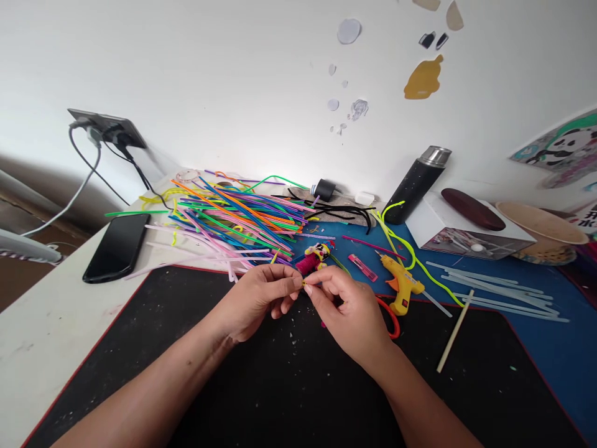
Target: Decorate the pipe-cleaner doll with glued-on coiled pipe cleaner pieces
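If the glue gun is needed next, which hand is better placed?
Probably the right hand: the glue gun lies close to it, farther from the left hand. Both seem to pinch a small yellow piece, so neither is free.

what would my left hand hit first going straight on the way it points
Your left hand would probably meet the bare right hand first, past the tiny yellowish piece between them; depth is unclear.

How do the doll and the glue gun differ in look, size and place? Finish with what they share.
Look: the doll mixes magenta, yellow, black and white; the glue gun is mainly yellow, with an orange trigger.
Size: the doll looks smaller than the glue gun.
Place: the doll is just beyond the fingertips; the glue gun lies right of the right hand.
Shared: both show yellow.
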Demonstrator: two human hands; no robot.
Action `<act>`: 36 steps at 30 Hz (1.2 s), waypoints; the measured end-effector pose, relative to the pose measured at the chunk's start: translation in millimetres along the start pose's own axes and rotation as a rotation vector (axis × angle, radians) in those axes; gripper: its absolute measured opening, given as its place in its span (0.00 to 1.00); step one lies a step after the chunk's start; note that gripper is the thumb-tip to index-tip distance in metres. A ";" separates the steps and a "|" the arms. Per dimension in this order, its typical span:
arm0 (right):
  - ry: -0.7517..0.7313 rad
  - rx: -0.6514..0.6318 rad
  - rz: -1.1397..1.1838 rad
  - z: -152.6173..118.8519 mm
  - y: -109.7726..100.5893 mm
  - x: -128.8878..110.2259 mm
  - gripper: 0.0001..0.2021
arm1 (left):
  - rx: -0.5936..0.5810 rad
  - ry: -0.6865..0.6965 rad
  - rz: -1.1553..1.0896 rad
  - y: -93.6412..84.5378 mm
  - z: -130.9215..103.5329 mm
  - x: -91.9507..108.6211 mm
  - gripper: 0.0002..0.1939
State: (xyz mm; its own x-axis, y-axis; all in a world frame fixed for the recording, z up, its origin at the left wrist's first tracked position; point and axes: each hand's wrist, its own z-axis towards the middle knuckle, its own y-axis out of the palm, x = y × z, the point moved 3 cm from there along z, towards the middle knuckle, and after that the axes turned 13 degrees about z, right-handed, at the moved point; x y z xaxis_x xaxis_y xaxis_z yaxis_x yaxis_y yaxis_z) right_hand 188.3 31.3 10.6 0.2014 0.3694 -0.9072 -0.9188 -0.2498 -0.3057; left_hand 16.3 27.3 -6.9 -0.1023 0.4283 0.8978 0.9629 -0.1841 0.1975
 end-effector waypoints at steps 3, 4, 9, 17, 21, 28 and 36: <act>0.007 0.001 0.003 0.2 0.5 0.1 0.05 | 0.012 -0.005 -0.012 1.4 -0.2 -1.1 0.25; 0.012 0.001 0.005 0.2 0.6 0.2 0.05 | 0.016 -0.004 -0.018 1.9 -0.2 -1.7 0.25; 0.029 0.008 0.007 0.3 0.3 0.1 0.05 | 0.036 0.013 -0.055 3.7 0.2 -4.7 0.22; 0.029 0.009 -0.014 0.8 -0.4 -0.3 0.05 | 0.072 0.033 -0.018 3.6 -0.2 -4.5 0.20; 0.015 0.017 -0.016 0.5 -0.8 -0.9 0.05 | 0.076 0.039 -0.017 4.3 -0.2 -4.2 0.20; -0.002 0.023 -0.017 0.3 -0.2 -2.1 0.05 | 0.092 0.060 -0.020 4.7 -0.5 -6.3 0.21; 0.050 0.019 -0.011 -0.5 0.1 0.7 0.05 | 0.133 0.060 -0.046 8.8 -1.9 -5.5 0.21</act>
State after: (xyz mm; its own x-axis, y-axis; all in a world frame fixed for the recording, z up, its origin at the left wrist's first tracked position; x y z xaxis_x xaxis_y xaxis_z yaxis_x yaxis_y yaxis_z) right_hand 188.5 31.2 9.8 0.2281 0.3265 -0.9173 -0.9225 -0.2288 -0.3108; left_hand 24.9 21.6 -9.4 -0.1580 0.3788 0.9119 0.9810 -0.0446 0.1886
